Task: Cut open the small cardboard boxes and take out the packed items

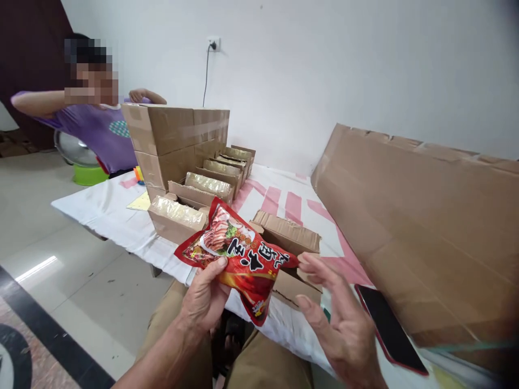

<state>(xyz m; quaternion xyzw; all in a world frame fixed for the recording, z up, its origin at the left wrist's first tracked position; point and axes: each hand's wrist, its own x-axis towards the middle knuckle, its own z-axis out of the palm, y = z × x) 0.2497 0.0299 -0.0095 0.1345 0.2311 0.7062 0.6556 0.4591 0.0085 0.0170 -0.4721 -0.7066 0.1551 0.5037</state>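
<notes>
My left hand (205, 297) is closed on the lower edge of a red food packet (239, 256) printed with a picture of sliced meat, holding it up above my lap. My right hand (338, 316) hovers just to the right of the packet with fingers spread and holds nothing. Behind the packet lies a small open cardboard box (290, 237) on the white cloth-covered table (117, 210).
A row of taped small boxes (211, 186) runs back toward a bigger carton (178, 129). A large flattened cardboard sheet (425, 227) leans at the right. A dark phone (389, 329) lies beside my right hand. A person in a purple shirt (101, 129) sits at the far left.
</notes>
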